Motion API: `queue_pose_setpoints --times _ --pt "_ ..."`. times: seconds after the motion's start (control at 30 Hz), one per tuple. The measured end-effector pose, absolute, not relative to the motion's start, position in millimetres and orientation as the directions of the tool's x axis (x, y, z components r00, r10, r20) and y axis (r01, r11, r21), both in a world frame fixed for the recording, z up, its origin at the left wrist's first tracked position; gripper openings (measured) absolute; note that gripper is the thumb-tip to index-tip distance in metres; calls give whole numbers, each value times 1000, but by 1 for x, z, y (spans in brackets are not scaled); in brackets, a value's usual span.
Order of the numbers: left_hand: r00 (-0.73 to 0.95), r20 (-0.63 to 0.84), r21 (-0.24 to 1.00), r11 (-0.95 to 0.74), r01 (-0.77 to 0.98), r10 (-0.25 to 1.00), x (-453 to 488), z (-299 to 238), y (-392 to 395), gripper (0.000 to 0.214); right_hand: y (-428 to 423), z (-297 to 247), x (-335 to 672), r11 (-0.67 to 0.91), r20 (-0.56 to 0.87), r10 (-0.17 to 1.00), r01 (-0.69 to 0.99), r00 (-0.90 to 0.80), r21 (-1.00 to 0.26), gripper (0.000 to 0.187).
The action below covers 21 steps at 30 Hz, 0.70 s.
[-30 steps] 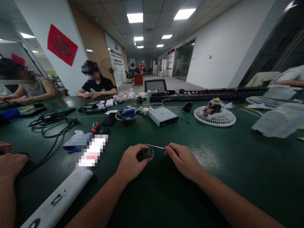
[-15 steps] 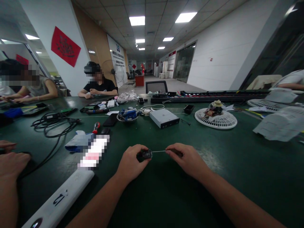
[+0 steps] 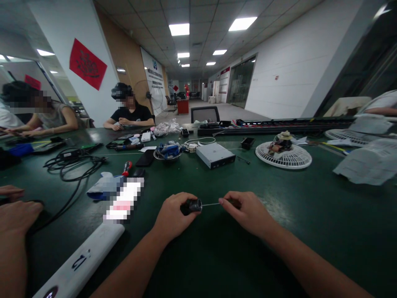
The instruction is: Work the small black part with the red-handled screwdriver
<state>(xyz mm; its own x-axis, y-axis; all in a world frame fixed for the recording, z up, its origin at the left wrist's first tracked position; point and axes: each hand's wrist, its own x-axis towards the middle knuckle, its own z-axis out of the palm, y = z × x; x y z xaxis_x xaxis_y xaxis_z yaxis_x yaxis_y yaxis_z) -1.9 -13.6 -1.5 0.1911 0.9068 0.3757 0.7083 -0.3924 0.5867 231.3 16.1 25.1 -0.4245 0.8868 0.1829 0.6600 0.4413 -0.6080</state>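
My left hand (image 3: 172,215) is closed around a short black cylinder (image 3: 194,205) with a shiny metal rim at its open end. My right hand (image 3: 245,211) pinches a thin metal rod (image 3: 211,204) with a dark end hidden in my fingers. The rod runs level from that hand to the cylinder's rim. Its tip meets the rim or enters the opening; I cannot tell which. Both hands are held just above the dark green work table (image 3: 310,244).
Another person's hands (image 3: 18,211) rest at the left edge near a long white object (image 3: 80,265). A black cable (image 3: 74,165), red-handled screwdriver (image 3: 126,167), metal bowl (image 3: 168,154), silver drive unit (image 3: 215,155) and white round fan guard (image 3: 283,159) lie farther on. Other people sit across the table.
The rod has swung down from a slanted position above the cylinder to level with its rim. Both hands have drawn closer to the cylinder's height, and the view has shifted slightly.
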Motion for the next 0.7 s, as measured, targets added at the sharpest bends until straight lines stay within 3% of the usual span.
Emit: queue_pose_setpoints --times 0.13,0.43,0.7 --pt "219 376 560 -409 721 900 -1 -2 -14 28 16 26 230 416 167 898 660 -408 -625 34" --pt "186 381 541 -382 749 906 -3 -2 -13 28 14 30 232 369 79 924 814 -374 -448 46" --pt "204 364 540 -385 749 909 -4 -2 -14 29 21 25 235 335 61 930 764 -363 -551 49"
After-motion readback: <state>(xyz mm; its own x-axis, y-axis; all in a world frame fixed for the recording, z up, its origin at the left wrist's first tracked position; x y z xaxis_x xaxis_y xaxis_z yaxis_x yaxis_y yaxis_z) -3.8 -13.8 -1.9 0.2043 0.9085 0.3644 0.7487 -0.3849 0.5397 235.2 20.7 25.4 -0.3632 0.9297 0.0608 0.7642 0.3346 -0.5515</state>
